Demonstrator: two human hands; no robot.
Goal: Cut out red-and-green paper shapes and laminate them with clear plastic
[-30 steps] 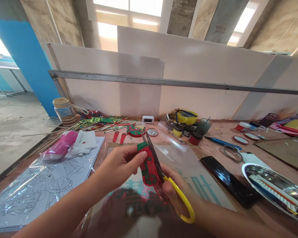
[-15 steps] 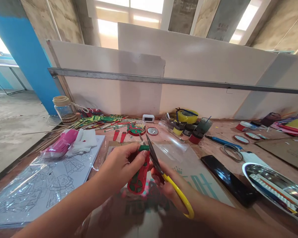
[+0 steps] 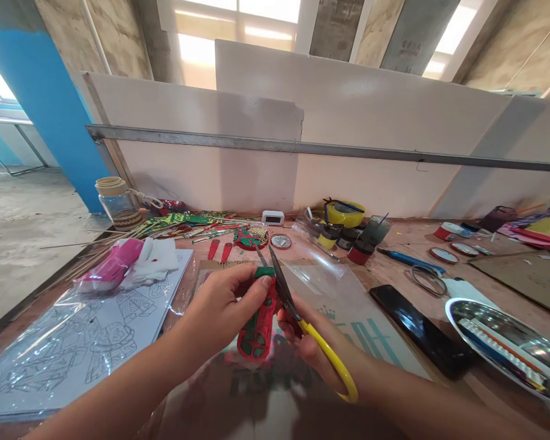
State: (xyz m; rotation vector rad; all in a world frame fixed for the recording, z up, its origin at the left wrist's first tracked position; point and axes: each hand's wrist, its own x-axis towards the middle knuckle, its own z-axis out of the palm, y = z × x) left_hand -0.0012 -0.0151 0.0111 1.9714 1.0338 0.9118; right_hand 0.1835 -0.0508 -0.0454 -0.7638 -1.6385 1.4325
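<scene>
My left hand [image 3: 231, 299] pinches a red and green flat cut-out piece [image 3: 258, 333] near its green top end, between thumb and fingers. In my right hand [image 3: 314, 348] is a pair of scissors [image 3: 329, 356] with yellow handles, its dark blades pointing up and away from me. The blades are apart, with the cut-out's upper edge close beside them; whether they touch it I cannot tell. Beneath both hands lies a clear plastic sheet [image 3: 371, 336] with teal print. Two small red pieces [image 3: 220, 250] rest beyond my left hand.
A round tin [image 3: 251, 239] of green and gold bits stands behind. Paint jars [image 3: 361, 249] are at the back. To the right lie a black phone [image 3: 417, 330] and a metal bowl [image 3: 453, 311]. Plastic-covered drawings [image 3: 114, 342] and a pink packet [image 3: 112, 263] are left.
The cut-out has turned slightly in my left hand, showing more of its red and green face. My right hand and the scissors stay almost in place.
</scene>
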